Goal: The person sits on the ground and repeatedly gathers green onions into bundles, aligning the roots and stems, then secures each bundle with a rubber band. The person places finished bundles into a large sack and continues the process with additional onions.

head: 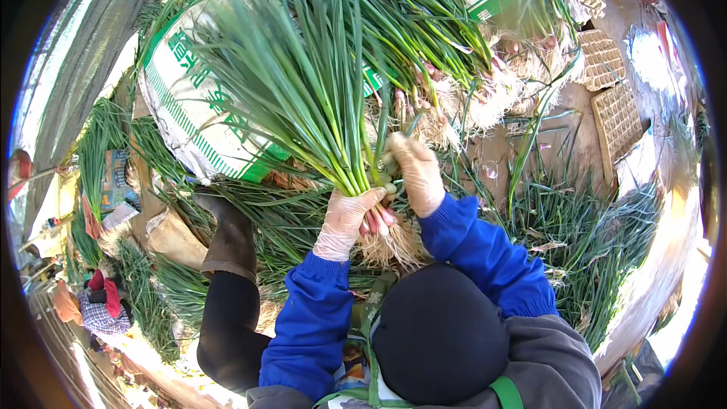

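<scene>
Both my hands wear thin pale gloves. My left hand (346, 216) is closed around a bunch of green onions (335, 125), just above its reddish bulbs (377, 221). The leaves fan out away from me, and the pale roots (392, 247) hang towards my body. Beside the stems, to the right of the left hand, is my right hand (417, 173). Its fingers are curled on a leaf (381, 130) at the bunch's edge; the fingertips are partly hidden and blurred.
Ahead lies a heap of green onions (420, 28) with roots turned right and towards me. Under the bunch is a white and green printed sack (187, 102). Loose leaves (585, 250) cover the ground at right, near brown molded trays (619, 119). Another person (105, 307) is at far left.
</scene>
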### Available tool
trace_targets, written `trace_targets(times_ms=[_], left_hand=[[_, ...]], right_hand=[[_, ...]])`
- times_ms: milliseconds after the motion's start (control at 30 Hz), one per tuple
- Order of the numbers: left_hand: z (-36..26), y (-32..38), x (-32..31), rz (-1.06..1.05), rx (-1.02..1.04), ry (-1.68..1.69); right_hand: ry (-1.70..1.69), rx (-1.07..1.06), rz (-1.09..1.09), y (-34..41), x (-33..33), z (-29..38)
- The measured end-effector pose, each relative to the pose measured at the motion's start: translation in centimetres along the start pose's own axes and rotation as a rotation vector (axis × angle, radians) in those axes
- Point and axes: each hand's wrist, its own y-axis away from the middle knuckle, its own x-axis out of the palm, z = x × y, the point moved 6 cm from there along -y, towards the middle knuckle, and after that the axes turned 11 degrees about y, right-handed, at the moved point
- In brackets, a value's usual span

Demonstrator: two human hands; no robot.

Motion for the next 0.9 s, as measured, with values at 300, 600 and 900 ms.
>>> trace_targets(times_ms=[300, 600, 900], left_hand=[[0.4, 0.3, 0.1, -0.15, 0.104, 0.049], [-0.2, 0.6, -1.3, 0.096, 0.046, 0.497], [-8.7, 6.9, -3.8, 0.166, 0.352, 0.333]], right_hand=[[-0.025, 0.162, 0.264, 0.5, 3.7, 0.2], [0.398, -0.09, 0.326, 0.6, -0.4, 1.6], [1.424, -0.082, 0.609, 9.5, -15.7, -4.3]])
